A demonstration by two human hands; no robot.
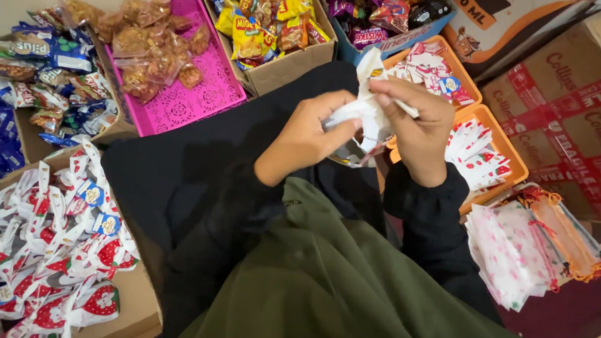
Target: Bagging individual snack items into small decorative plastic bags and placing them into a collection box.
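Bag: white drawstring bag (367,107) being held up over the lap, in front of the orange basket's (504,142) near-left corner; its print is crumpled and hard to make out.
Left hand: left hand (305,138) is curling its fingers around the bag's lower left part; the fingertips are hiding behind the cloth.
Right hand: right hand (419,124) is pinching the bag's top edge between thumb and fingers, closed on the fabric.
Under the hands: something dark and shiny is showing below the bag, mostly covered, so I cannot tell what it is.
Basket: white packets with red marks (476,154) are lying inside it, partly blocked by the right wrist.
Right edge: stack of thin patterned pouches (515,252) is lying just beside the basket.
Left side: pile of tied white-and-red bags (50,245) is filling a cardboard box, cut off by the frame.
Far side: pink tray (195,95) is carrying clear bags of brown snacks (153,45); box of yellow snack packets (267,16) is standing beside it, top cropped.
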